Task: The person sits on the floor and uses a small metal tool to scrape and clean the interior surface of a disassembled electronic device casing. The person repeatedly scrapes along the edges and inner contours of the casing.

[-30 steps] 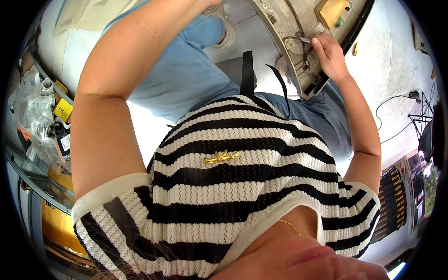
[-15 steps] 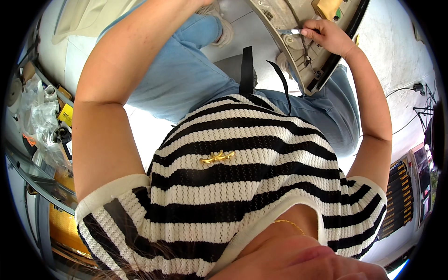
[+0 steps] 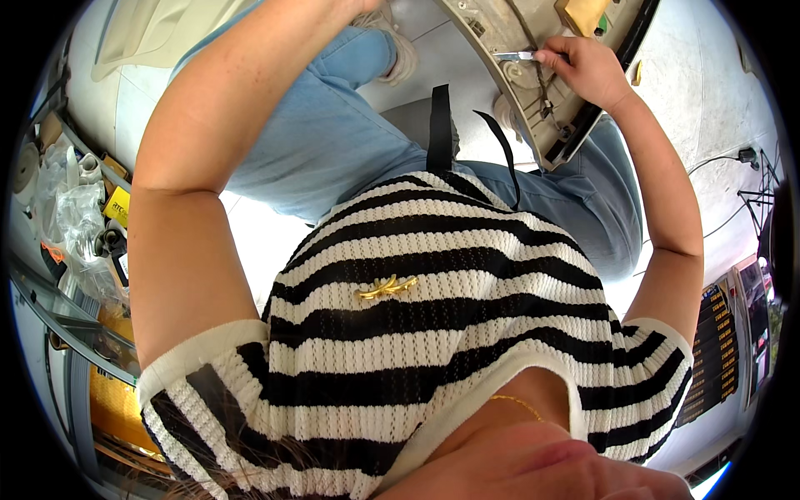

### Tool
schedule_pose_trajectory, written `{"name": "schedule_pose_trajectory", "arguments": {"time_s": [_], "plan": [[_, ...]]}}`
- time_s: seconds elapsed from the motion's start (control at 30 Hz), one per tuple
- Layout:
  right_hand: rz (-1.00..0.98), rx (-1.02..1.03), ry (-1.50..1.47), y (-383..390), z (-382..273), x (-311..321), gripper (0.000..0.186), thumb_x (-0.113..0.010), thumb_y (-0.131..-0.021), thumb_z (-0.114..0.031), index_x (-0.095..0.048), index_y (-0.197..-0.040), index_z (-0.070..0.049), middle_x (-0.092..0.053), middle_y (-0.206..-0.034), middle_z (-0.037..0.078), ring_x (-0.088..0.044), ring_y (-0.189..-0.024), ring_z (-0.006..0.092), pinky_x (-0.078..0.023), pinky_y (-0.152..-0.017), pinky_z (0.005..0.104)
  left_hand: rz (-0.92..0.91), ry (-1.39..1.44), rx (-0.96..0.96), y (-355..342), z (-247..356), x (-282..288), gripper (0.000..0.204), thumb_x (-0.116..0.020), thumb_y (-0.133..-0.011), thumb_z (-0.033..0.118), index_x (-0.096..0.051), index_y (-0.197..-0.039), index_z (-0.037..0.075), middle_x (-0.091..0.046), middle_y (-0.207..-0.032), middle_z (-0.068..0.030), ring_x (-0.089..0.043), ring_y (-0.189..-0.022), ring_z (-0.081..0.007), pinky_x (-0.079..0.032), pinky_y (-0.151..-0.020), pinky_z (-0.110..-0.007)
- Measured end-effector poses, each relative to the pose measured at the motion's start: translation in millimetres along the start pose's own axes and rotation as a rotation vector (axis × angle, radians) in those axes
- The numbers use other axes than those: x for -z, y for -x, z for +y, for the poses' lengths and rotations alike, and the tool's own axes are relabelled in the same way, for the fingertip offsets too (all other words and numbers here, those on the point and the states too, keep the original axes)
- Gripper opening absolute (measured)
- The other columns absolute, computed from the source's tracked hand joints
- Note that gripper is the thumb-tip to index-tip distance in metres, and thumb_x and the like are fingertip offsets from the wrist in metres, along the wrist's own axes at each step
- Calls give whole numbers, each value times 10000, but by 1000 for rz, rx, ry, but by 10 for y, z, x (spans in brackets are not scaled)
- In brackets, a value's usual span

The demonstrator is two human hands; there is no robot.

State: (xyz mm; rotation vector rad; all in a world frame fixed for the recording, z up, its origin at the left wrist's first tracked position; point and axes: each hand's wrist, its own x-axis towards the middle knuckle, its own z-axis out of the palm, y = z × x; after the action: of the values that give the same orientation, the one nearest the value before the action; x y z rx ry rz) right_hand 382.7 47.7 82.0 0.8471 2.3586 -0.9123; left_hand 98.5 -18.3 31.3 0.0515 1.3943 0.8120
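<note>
Lying among the clutter at the left edge, a small yellow package (image 3: 117, 205) with dark print sits on a shelf beside crumpled clear plastic bags (image 3: 71, 218) and a roll of pale tape (image 3: 25, 167). Below them, a glass shelf edge (image 3: 58, 312) runs diagonally, and a yellow-orange box (image 3: 112, 408) lies under it. At the far right, a dark rack of yellow-labelled items (image 3: 718, 342) stands in rows, too small to read.

Up at the top, the right hand (image 3: 587, 71) has its fingers (image 3: 550, 57) pinched narrowly around a slim metal tool (image 3: 515, 56), thumb and forefinger closed on its handle end. The tool's tip points left and touches the inner face of a beige plastic panel (image 3: 533, 125), a curved piece with a dark rubber edge that rests against the person's right knee. A thin wire (image 3: 543, 83) runs down the panel just below the hand, and a tan block (image 3: 583, 12) sits at the panel's upper part, near the knuckles.

The left arm reaches up to the top edge of the view, where the left hand (image 3: 367, 7) is almost wholly cut off; I cannot tell how its fingers stand or what they hold. A pale shoe (image 3: 406, 54) shows just beside it.

Black straps (image 3: 439, 125) hang over the blue jeans (image 3: 333, 142), above the striped top.
</note>
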Motion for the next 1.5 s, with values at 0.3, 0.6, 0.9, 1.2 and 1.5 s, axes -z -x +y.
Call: {"name": "schedule_pose_trajectory", "arguments": {"time_s": [0.3, 0.6, 0.9, 1.2, 1.5], "plan": [[-167, -6, -169, -48, 92, -2, 288, -550, -876, -377, -636, -856, -104, -570, -637, 96, -583, -650, 271, -445, -607, 375, -15, 39, 29, -26, -34, -5, 188, -489, -669, -17, -580, -832, 9, -589, -800, -94, -595, -734, -210, -516, -711, -304], [-189, 105, -173, -191, 70, 140, 311, -588, -878, -296, -553, -750, -15, -369, -539, 68, -375, -509, 169, -343, -528, 321, -26, 74, 15, 4, -24, 32, 195, -502, -696, -18, -585, -870, 7, -602, -833, -95, -602, -766, -213, -517, -731, -310], [-212, 40, -105, -182, 133, 73, 332, -558, -879, -384, -605, -804, -64, -485, -568, 67, -500, -557, 194, -388, -563, 337, -28, 41, 19, 43, -8, -28, 198, -515, -710, -4, -598, -887, 28, -607, -836, -69, -600, -771, -190, -506, -759, -305], [-145, -21, -70, -136, 85, 29, 318, -553, -872, -401, -627, -823, -95, -561, -614, 75, -575, -622, 234, -434, -599, 350, -19, 65, -9, 43, -9, -57, 226, -498, -701, -30, -582, -909, 1, -601, -826, -89, -606, -739, -203, -524, -697, -300], [38, 155, 122, -184, -24, 179, 283, -578, -852, -359, -606, -788, -85, -548, -598, 109, -569, -620, 295, -436, -578, 381, 6, 62, -11, 22, -24, -58, 261, -477, -707, -36, -560, -955, -26, -594, -865, -109, -609, -791, -218, -529, -713, -299]]}}
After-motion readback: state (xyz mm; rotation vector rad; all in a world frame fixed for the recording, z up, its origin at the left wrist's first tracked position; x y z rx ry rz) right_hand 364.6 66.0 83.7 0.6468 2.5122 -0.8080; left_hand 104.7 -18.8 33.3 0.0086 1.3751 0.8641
